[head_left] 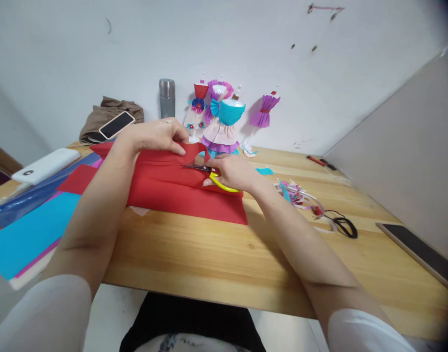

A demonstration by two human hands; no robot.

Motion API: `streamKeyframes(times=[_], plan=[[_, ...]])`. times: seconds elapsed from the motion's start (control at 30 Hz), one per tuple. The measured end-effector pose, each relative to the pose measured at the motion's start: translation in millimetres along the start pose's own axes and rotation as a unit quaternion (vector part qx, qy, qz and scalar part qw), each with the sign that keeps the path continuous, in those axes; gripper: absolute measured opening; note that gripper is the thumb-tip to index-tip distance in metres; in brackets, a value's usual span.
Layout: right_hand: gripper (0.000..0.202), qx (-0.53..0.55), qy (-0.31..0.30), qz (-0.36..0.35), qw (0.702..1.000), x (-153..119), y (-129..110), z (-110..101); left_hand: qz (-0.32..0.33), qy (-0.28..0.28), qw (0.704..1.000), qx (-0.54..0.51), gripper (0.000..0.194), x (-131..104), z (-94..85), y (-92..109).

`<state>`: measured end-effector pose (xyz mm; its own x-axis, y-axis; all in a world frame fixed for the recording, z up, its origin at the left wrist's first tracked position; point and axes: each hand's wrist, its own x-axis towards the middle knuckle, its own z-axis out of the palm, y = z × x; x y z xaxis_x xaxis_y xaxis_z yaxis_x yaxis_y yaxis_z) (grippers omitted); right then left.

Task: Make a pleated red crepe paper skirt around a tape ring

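Red crepe-like paper [187,201] lies in layers across the wooden table, with its upper part raised and a strip curling up near the scissors. My left hand [161,137] presses and pinches the upper red paper, its fingertips left of the curled strip. Yellow-handled scissors [224,183] are in my right hand [231,171], their dark blades pointing left against the red paper below the curl. How far the blades are apart is hard to make out.
Small paper dresses on stands [231,115] and a grey flask [167,100] stand at the back. Blue paper [36,230], a white device [46,165] and a phone on brown cloth [117,124] lie left. Paper scraps [293,193], a black cord [346,227] and a dark tablet [421,249] lie right.
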<state>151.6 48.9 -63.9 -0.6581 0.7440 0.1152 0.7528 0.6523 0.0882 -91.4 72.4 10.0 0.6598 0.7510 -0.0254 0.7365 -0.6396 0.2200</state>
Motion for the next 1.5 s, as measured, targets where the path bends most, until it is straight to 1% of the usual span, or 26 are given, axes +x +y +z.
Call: streamKeyframes(times=[0.13, 0.27, 0.37, 0.43, 0.53, 0.67, 0.77, 0.9, 1.13, 1.37, 1.5], plan=[[0.059, -0.001, 0.008, 0.011, 1.0, 1, -4, 0, 0.001, -0.002, 1.0, 0.004, 0.033, 1, 1.5, -1], [0.057, 0.003, 0.024, 0.003, 1.0, 2, -9, 2, 0.01, 0.015, 1.0, 0.009, 0.032, 2, 3.1, -1], [0.054, 0.009, 0.043, -0.005, 0.999, 3, -12, 3, 0.016, 0.009, 1.0, -0.008, 0.028, 1, 2.1, 4], [0.053, 0.011, 0.048, -0.003, 0.999, 4, -13, 2, 0.001, 0.009, 1.0, -0.013, 0.026, -1, 1.0, 9], [0.052, 0.005, 0.044, 0.003, 0.999, 6, -16, 2, -0.017, 0.015, 1.0, -0.008, 0.022, -2, 0.1, 12], [0.052, -0.001, 0.038, 0.008, 0.999, 7, -19, 4, 0.014, 0.017, 1.0, 0.005, 0.017, 1, 0.4, 8], [0.052, -0.001, 0.037, 0.013, 0.999, 7, -19, 5, 0.024, 0.017, 1.0, 0.008, 0.018, 1, 0.3, 5], [0.053, 0.016, 0.034, 0.012, 0.999, 6, -18, 5, 0.011, 0.002, 1.0, -0.007, 0.021, 0, -0.5, 6], [0.054, 0.017, 0.035, 0.004, 0.999, 6, -19, 3, 0.024, 0.014, 1.0, -0.002, 0.019, -1, -0.3, 7], [0.051, 0.003, 0.033, 0.02, 0.999, 8, -20, 5, -0.011, 0.026, 0.999, 0.015, 0.017, 1, 3.0, 11], [0.05, -0.001, 0.043, 0.024, 0.999, 8, -19, 8, -0.01, 0.038, 0.999, 0.029, 0.02, 3, 4.7, 8]])
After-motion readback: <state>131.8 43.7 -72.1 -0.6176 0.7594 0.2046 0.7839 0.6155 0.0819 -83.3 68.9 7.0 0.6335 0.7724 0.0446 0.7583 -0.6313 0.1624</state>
